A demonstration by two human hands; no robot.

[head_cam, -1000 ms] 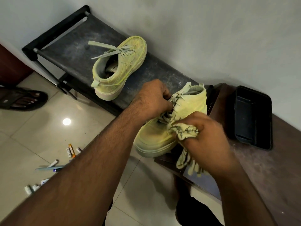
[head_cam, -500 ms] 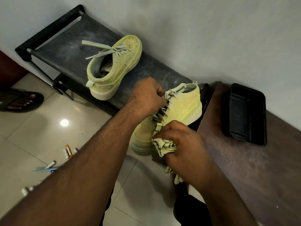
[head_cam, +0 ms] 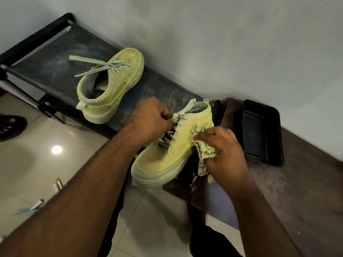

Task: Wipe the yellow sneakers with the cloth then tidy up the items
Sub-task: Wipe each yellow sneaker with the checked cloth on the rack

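Sneaker (head_cam: 167, 154) held up off the bench (head_cam: 306, 191), cloth (head_cam: 204, 149) rubbing its side

My left hand (head_cam: 150, 121) pinches the laces while my right hand (head_cam: 224, 153) clutches the cloth against the upper. Laces are a weak hold, I judge: a hard wipe could twist the shoe free toward the floor, or knock the black tray (head_cam: 261, 132) nearby.

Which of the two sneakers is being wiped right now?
The near sneaker, held at the laces by the left hand while the right hand presses the cloth to its side. The far sneaker sits untouched on the rack.
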